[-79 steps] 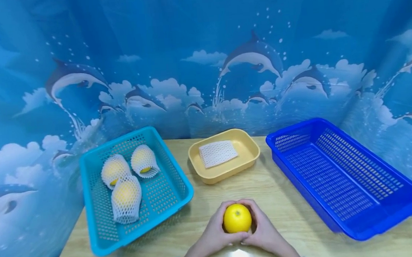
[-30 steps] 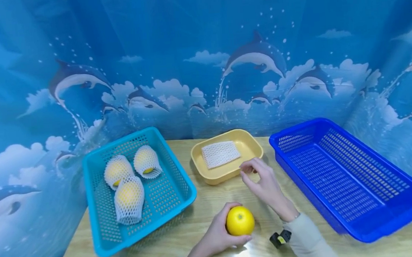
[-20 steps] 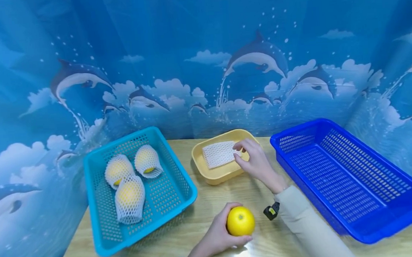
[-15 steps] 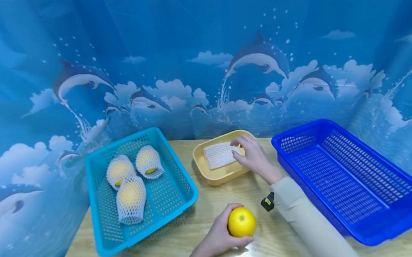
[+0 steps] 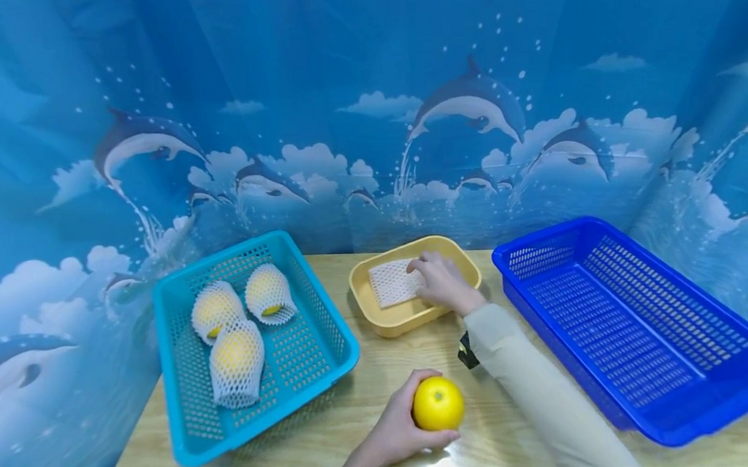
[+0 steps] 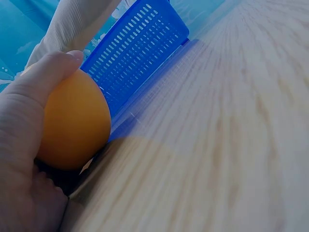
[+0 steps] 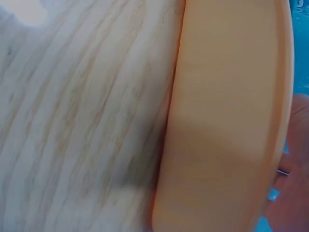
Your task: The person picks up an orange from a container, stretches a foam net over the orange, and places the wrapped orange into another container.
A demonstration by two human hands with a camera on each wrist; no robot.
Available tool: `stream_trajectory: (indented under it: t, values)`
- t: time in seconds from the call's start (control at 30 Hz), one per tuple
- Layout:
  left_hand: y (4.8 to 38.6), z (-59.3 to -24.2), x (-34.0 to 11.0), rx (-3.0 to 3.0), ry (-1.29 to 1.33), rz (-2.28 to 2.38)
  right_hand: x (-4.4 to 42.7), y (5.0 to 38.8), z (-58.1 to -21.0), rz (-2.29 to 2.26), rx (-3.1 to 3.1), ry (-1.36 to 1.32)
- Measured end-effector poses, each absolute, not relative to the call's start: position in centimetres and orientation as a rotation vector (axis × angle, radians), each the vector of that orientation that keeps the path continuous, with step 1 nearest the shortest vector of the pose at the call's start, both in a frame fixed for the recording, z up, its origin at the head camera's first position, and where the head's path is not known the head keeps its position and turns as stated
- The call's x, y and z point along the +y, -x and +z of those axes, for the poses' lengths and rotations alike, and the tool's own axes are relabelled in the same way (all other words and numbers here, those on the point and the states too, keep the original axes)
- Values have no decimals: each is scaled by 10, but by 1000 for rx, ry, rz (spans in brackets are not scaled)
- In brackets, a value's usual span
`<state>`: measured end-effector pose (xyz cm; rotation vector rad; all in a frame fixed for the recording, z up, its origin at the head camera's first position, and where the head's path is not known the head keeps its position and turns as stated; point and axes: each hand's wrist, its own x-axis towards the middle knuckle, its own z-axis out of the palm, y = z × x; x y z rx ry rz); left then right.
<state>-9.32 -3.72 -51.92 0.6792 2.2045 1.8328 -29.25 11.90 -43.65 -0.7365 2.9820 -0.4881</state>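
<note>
My left hand (image 5: pixel 403 423) grips a yellow-orange orange (image 5: pixel 438 403) low over the near middle of the table, thumb and fingers curled round its left side. In the left wrist view the thumb lies over the top of the orange (image 6: pixel 76 123). My right hand (image 5: pixel 442 281) reaches into a shallow yellow tray (image 5: pixel 407 324), its fingertips on the right part of a flat white foam fruit net (image 5: pixel 392 283). Whether they pinch the net is hidden. The tray's wall (image 7: pixel 222 116) covers most of that hand in the right wrist view.
A teal basket (image 5: pixel 332 369) at the left holds 3 yellow fruits in foam nets (image 5: pixel 235 358). A deep blue basket (image 5: pixel 559 369) stands at the right, beside my right sleeve (image 5: pixel 544 389). Behind the table hangs a dolphin-print curtain (image 5: pixel 309 84).
My right hand has let go of the orange, gone forward into the tray and shifted left over the foam net. My left hand has kept hold of the orange.
</note>
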Motion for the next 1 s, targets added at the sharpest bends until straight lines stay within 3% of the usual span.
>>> stream_trajectory:
  t: [0.5,1.0]
  values:
    - [92,-521,-36,2191,-690,1867,118,298,-451,-468,3036,692]
    - [93,-519,-38,2206,-679,1846,120,295,-431,-651,3022,586]
